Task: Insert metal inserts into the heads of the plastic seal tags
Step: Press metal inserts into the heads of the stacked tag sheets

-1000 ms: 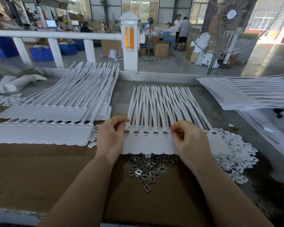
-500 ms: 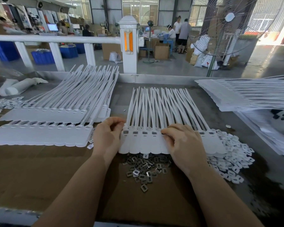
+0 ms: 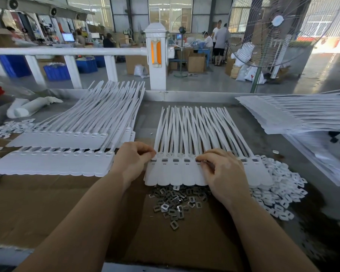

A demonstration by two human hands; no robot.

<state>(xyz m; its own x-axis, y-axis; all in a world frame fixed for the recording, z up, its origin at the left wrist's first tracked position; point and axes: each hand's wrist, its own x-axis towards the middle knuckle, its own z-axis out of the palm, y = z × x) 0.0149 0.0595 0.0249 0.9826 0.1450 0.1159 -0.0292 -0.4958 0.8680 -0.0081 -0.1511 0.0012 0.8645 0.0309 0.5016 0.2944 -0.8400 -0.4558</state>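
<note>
Cardboard [image 3: 47,203] covers the near part of the bench, brown, matt and a little yielding, probably so small parts do not skid or ring on it. Just below both hands lies a heap of inserts [image 3: 175,199], small grey metal frames with a rectangular window, shiny at the edges, kept within a short reach. The right hand [image 3: 224,173] rests on the tag strip [image 3: 177,173], fingers curled, its fingertips pinching at a head where, judging by the task, an insert is being seated; whether it holds one I cannot tell, the spot being too small. The left hand [image 3: 132,161] pinches the strip's left end with thumb and curled fingers, seemingly to keep it from sliding under the push. Between the hands four heads show dark filled windows. The tags are smooth white plastic, joined side by side into a flat scalloped band, their thin tails fanning away beyond the hands. Right of the right hand spreads a pile of white caps [image 3: 279,191], small and flat. Left of the left hand lie two more strips [image 3: 53,163], overlapped. Further off stand a white rail [image 3: 67,52] and a fan [image 3: 267,36].
</note>
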